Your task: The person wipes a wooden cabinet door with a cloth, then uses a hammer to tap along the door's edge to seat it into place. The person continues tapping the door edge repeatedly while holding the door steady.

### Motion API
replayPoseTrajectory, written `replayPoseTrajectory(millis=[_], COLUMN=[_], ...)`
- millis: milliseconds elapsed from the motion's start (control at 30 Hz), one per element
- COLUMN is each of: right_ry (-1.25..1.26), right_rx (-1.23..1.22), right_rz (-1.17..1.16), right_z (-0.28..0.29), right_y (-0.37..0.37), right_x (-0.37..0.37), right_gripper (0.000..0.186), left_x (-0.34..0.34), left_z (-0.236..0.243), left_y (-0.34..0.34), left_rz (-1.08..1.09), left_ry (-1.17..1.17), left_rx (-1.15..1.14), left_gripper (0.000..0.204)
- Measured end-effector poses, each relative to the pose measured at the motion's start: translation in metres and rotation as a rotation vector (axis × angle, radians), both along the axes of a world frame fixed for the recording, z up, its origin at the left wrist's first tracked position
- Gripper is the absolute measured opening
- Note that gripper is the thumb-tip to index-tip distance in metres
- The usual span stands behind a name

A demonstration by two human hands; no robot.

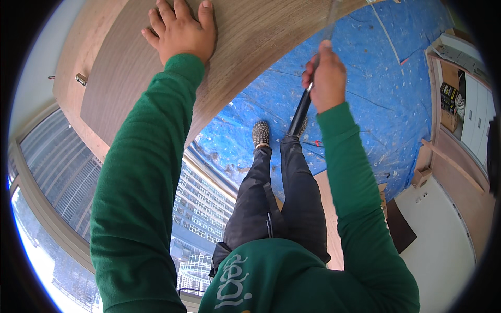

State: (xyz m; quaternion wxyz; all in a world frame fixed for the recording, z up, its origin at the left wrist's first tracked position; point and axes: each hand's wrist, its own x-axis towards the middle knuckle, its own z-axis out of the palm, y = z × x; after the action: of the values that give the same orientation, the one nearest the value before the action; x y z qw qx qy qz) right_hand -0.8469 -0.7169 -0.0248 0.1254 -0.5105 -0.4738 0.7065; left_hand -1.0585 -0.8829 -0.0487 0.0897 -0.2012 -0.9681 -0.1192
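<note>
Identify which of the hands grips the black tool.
The right hand: it is closed around the black tool, while the left hand lies spread on the brown panel.

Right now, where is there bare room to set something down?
The board has bare wood between the left hand and the curved edge. The blue sheet, though speckled, is mostly open between the right hand and the cabinet. It looks crowded around the shoes, where the right hand's dark rod crosses the view.

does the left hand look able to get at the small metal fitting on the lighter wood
Probably yes: the left hand lies open on the brown wooden panel, and nothing visible stands between it and the metal fitting.
</note>
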Motion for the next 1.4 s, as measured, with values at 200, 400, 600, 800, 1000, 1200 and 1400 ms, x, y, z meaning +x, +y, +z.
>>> replayPoseTrajectory(millis=[200,400,600,800,1000,1200,1400], right_ry=[0.076,-0.026,-0.049,0.024,-0.070,0.121,-0.114], right_rx=[0.173,0.412,0.335,0.066,-0.025,-0.154,-0.036], right_rz=[-0.022,-0.039,0.062,0.176,0.402,0.132,0.391], right_z=[-0.018,-0.027,-0.037,-0.033,0.001,-0.005,0.009], right_y=[0.005,-0.043,-0.097,-0.097,-0.093,-0.062,-0.077], right_x=[-0.009,-0.016,0.025,0.069,0.062,0.027,0.038], right_gripper=[0.051,0.055,0.054,0.039,0.044,0.051,0.052], left_x=[0.010,0.018,0.007,-0.003,0.001,0.003,0.003], left_z=[0.024,0.042,0.017,0.000,0.005,0.010,0.013], left_y=[0.012,0.019,0.009,-0.001,0.002,0.005,0.007], left_rz=[0.056,0.076,0.020,-0.017,-0.030,-0.025,-0.019], left_ry=[-0.101,-0.125,-0.024,0.001,-0.030,-0.087,-0.097], left_rx=[-0.067,-0.066,0.001,0.004,0.020,0.002,-0.018], left_gripper=[0.071,0.067,0.074,0.079,0.079,0.081,0.082])
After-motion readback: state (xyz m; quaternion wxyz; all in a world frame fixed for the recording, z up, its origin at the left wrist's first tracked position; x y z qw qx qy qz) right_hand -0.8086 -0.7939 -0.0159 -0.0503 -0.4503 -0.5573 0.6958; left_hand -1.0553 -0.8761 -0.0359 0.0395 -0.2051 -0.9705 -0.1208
